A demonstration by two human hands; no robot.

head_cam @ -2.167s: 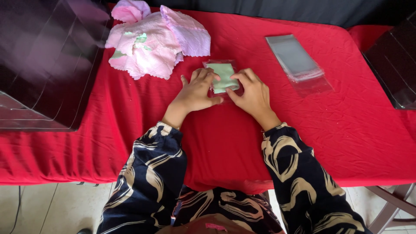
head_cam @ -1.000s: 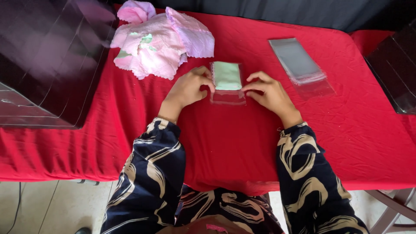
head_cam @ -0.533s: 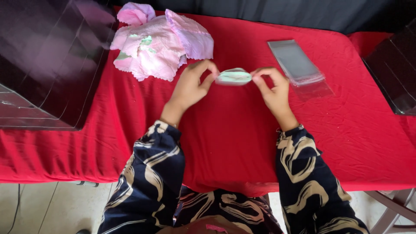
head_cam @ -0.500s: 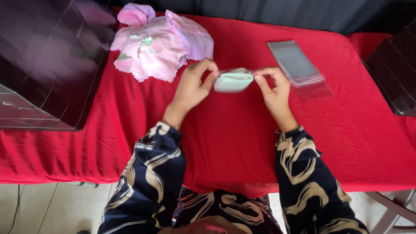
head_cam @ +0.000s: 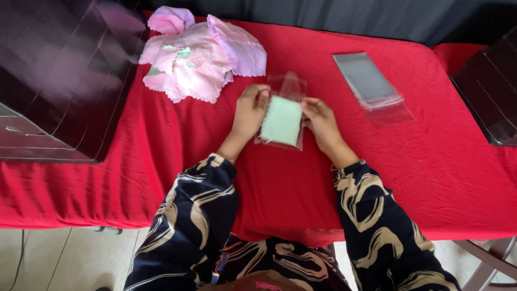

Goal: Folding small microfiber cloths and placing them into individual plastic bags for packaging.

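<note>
Both hands hold a clear plastic sleeve with a folded pale green cloth inside it, raised a little above the red tablecloth. My left hand pinches the sleeve's left edge. On the opposite edge, my right hand grips it. The sleeve's open top flap points away from me.
A heap of pink and green cloths lies at the back left. A stack of empty clear sleeves lies at the back right. A dark glossy box stands at the left and another dark box at the right edge.
The sleeve lay flat under my hands, then was lifted and turned edge-on. Now it faces up again, held upright between both hands with the green cloth inside.
</note>
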